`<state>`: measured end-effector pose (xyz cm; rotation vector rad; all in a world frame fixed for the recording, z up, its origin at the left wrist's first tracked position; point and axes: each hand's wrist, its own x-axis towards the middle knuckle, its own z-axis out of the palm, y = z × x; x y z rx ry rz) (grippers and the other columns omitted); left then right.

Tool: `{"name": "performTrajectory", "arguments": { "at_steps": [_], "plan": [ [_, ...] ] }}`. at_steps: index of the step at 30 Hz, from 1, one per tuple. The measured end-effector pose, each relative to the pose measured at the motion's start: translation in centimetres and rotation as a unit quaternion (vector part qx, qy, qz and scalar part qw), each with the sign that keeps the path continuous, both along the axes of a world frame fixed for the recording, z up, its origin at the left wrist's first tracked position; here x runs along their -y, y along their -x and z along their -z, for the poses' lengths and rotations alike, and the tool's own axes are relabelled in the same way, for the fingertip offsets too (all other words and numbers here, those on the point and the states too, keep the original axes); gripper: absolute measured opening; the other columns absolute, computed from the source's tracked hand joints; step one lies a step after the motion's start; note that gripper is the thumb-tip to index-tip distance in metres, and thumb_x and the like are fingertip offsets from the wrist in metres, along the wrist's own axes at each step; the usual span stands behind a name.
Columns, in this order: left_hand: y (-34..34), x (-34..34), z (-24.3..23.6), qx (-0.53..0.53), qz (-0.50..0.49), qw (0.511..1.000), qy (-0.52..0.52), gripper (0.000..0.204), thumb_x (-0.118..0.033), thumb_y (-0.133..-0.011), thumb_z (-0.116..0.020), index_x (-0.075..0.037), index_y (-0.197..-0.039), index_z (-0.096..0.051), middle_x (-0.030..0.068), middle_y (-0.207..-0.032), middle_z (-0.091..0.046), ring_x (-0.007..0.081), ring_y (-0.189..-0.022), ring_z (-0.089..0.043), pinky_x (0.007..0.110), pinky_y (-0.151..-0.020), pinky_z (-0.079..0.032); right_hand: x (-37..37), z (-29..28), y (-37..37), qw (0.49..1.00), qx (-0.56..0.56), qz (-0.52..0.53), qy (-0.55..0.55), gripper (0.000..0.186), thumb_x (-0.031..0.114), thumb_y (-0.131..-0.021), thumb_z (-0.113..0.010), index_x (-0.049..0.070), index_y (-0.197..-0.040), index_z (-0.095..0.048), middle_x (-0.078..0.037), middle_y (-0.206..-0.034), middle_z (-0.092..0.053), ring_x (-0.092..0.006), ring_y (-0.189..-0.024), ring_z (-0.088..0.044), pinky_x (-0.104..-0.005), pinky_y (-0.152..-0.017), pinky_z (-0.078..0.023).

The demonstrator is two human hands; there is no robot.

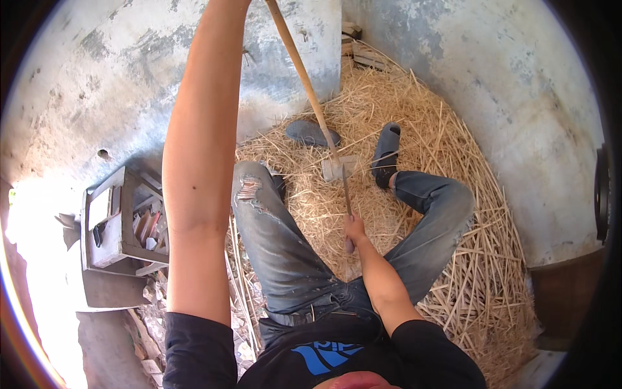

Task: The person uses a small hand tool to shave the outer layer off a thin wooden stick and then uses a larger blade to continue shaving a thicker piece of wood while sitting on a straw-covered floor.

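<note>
I note the right hand [354,228] gripping a thin rod [345,194] at a grey block [338,167] on the straw [414,117], left hand out of frame, grip untellable; risk: the leaning wooden pole [304,78] slips onto my foot [387,152].

Stained grey walls [518,84], straw-covered floor [402,110], perhaps a wooden crate [116,227] left.

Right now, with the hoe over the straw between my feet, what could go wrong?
The hoe blade sits close to the right foot, so a swing might strike it. The right hand grips only the handle's thin lower end; it may slip. The left hand is out of view up the handle, so that grip can't be judged. Loose straw may give poor footing.
</note>
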<state>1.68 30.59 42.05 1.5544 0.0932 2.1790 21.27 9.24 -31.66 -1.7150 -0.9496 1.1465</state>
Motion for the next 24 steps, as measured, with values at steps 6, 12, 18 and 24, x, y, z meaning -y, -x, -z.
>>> {"name": "performTrajectory", "arguments": {
  "at_steps": [6,12,18,24],
  "plan": [
    [2.3,-0.4,1.1,-0.031,0.057,0.998,0.025,0.040,-0.037,-0.109,-0.045,-0.016,-0.076,-0.039,-0.0037,-0.057,-0.029,0.0096,-0.043,-0.027,0.028,-0.041,-0.023,-4.1,-10.1,0.1,0.917,-0.357,0.087,0.157,0.023,0.033,-0.105,-0.057,0.015,-0.118,-0.053,-0.001,-0.068,-0.051,-0.0136,-0.046,-0.045,-0.0328,-0.042,-0.042],
    [3.6,0.6,1.3,-0.102,0.217,0.969,0.055,0.041,-0.046,-0.111,-0.043,-0.016,-0.082,-0.042,-0.0044,-0.061,-0.027,0.0096,-0.047,-0.025,0.027,-0.045,-0.023,-3.4,-16.1,0.4,0.941,-0.313,0.116,0.058,0.021,0.031,-0.105,-0.057,0.015,-0.118,-0.053,-0.001,-0.067,-0.048,-0.0131,-0.046,-0.045,-0.0335,-0.041,-0.040],
    [4.5,1.8,1.6,-0.092,0.256,0.958,0.093,0.044,-0.051,-0.109,-0.044,-0.016,-0.081,-0.044,-0.0055,-0.060,-0.026,0.0094,-0.046,-0.021,0.027,-0.045,-0.021,-3.3,-21.6,0.6,0.970,-0.218,0.102,0.018,0.027,0.030,-0.105,-0.058,0.014,-0.126,-0.054,-0.001,-0.067,-0.049,-0.0127,-0.045,-0.047,-0.0339,-0.040,-0.041],
    [2.5,2.4,1.6,-0.049,0.282,0.955,0.081,0.050,-0.050,-0.109,-0.045,-0.016,-0.073,-0.042,-0.0053,-0.057,-0.025,0.0099,-0.045,-0.019,0.028,-0.044,-0.020,-3.7,-36.4,1.7,0.977,-0.193,0.034,-0.087,0.039,0.036,-0.108,-0.053,0.011,-0.138,-0.054,0.000,-0.064,-0.048,-0.0094,-0.044,-0.046,-0.0300,-0.039,-0.042]
  ]
}}
